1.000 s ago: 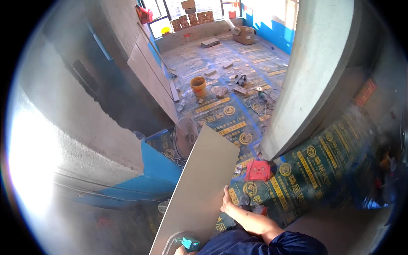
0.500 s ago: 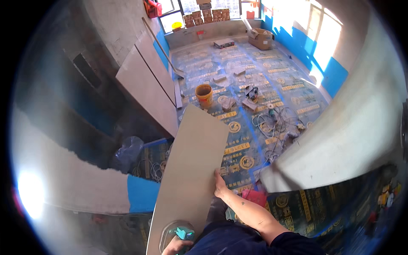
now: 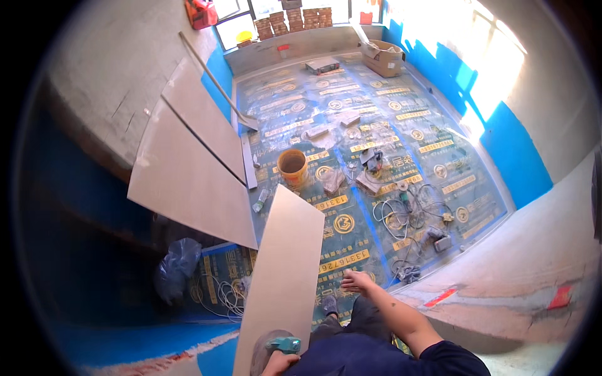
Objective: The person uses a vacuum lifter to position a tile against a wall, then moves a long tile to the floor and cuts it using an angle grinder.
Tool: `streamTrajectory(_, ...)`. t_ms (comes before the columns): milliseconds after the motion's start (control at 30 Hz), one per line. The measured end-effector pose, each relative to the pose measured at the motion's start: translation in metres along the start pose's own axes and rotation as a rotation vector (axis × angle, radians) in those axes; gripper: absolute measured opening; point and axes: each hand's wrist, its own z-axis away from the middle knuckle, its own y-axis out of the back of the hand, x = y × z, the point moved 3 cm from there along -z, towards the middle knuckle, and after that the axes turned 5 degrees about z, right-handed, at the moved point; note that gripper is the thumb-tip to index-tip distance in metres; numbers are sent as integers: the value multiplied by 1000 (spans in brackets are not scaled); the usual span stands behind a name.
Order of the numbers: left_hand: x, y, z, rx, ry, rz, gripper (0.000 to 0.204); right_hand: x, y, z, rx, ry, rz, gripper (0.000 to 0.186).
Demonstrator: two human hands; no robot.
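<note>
A long pale beige board (image 3: 280,250) stands tilted in front of me, a little left of centre. My left hand (image 3: 281,362) is closed on the handle of a teal suction lifter (image 3: 283,344), whose round pad sits on the board's lower part. My right hand (image 3: 356,281) is off the board, just right of it, with its fingers loosely stretched out and nothing visible in them. Below it show my legs and one foot over the protective floor sheeting.
Large slabs (image 3: 175,156) and a long-handled shovel (image 3: 248,119) lean at left. A yellow bucket (image 3: 291,165), cables (image 3: 392,213), tools (image 3: 371,160) and offcuts lie on the floor sheeting. A plastic bag (image 3: 179,266) is at lower left, a carton (image 3: 382,62) near the window.
I have moved forward past the wall edges into the room, carrying the board. My right hand has let go of the board's edge and moved right.
</note>
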Motion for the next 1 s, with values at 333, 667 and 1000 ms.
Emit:
streamTrajectory(333,220,4,-119,-110,-11,-77,18,-9,210,-67,412,-170,-452,35)
streamTrajectory(667,414,-32,-246,-164,284,130,14,-173,288,-126,479,-85,-130,30)
streamTrajectory(1000,504,-55,-432,-232,180,-170,15,-259,262,-205,466,-117,-95,34)
